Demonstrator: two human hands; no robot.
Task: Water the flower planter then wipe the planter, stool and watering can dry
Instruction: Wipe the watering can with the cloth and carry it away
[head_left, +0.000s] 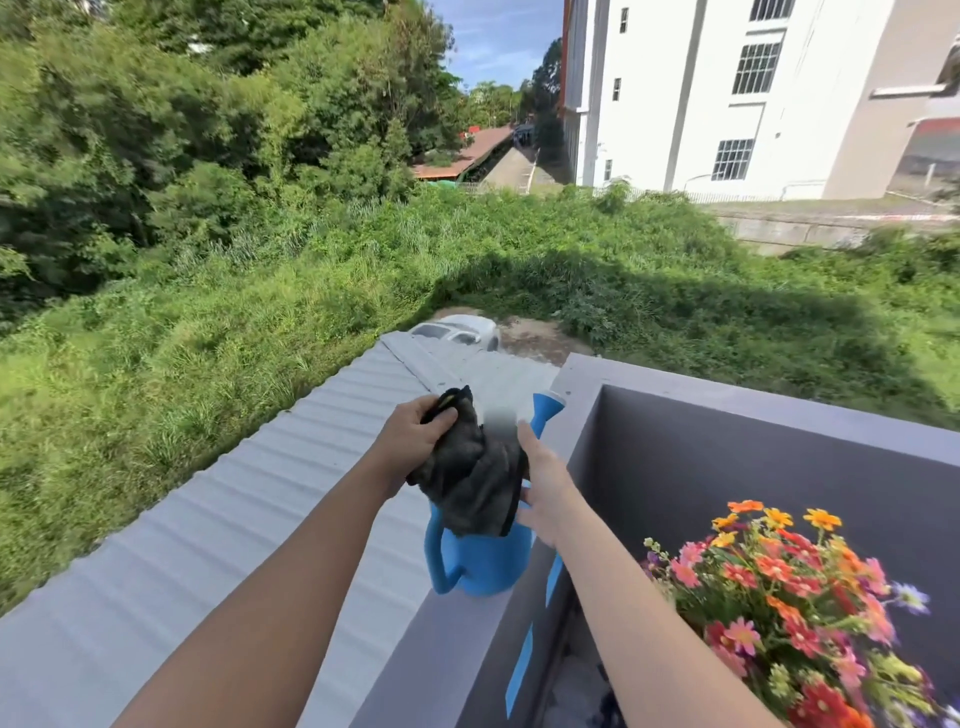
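Note:
A blue watering can (483, 564) stands on top of the grey balcony wall (447, 660), its spout (546, 413) pointing away from me. A dark grey cloth (475, 480) lies draped over the can's top. My left hand (413, 441) grips the cloth's upper end. My right hand (543, 488) is on the cloth's right side against the can, fingers mostly straight. Orange, pink and red flowers (795, 597) of the planter fill the lower right; the planter's body and the stool are hidden.
The wall turns a corner (587, 371) just beyond the can. Outside it a corrugated metal roof (218, 519) slopes away below, then tall grass and a parked white car (460, 330). Blue strips (519, 670) run down the wall's inner face.

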